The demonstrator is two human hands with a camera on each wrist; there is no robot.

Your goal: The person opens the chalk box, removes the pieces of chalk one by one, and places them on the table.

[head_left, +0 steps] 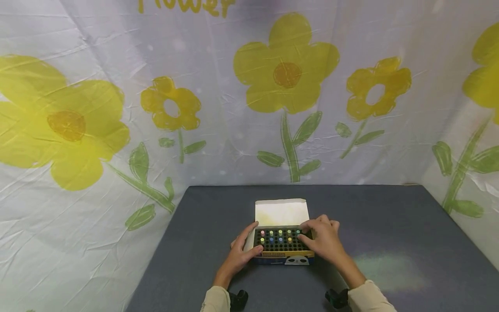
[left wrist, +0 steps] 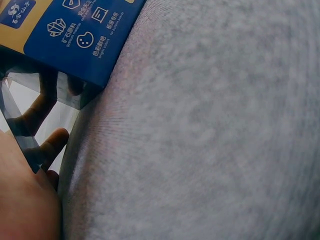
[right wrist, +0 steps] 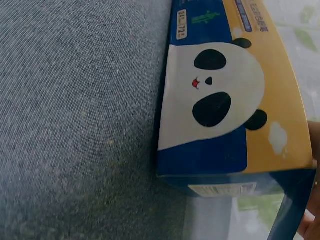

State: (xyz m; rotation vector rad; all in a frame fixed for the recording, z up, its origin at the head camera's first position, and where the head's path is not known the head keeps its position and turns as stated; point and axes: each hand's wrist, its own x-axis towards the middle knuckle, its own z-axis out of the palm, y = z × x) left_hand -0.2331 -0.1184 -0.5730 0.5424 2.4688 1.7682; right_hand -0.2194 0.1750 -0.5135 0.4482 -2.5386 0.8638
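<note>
An open cardboard chalk box (head_left: 283,259) sits on the table, its front printed blue and yellow with a panda face. Inside, a dark tray of holes (head_left: 278,248) holds several coloured chalk sticks in two rows. My left hand (head_left: 238,255) grips the box's left end, thumb at the front corner and fingers along the side. Over the tray's right end, the thumb and forefinger of my right hand (head_left: 325,238) pinch a teal chalk stick (head_left: 298,232) standing in the back row. The right wrist view shows the panda front (right wrist: 225,90), with only bits of that hand at the edge.
The white lid (head_left: 281,212) stands raised behind the tray. A dark grey cloth (head_left: 210,208) covers the table. Behind it hangs a pale curtain (head_left: 230,143) with yellow flowers. Black wrist straps (head_left: 238,299) show below the hands.
</note>
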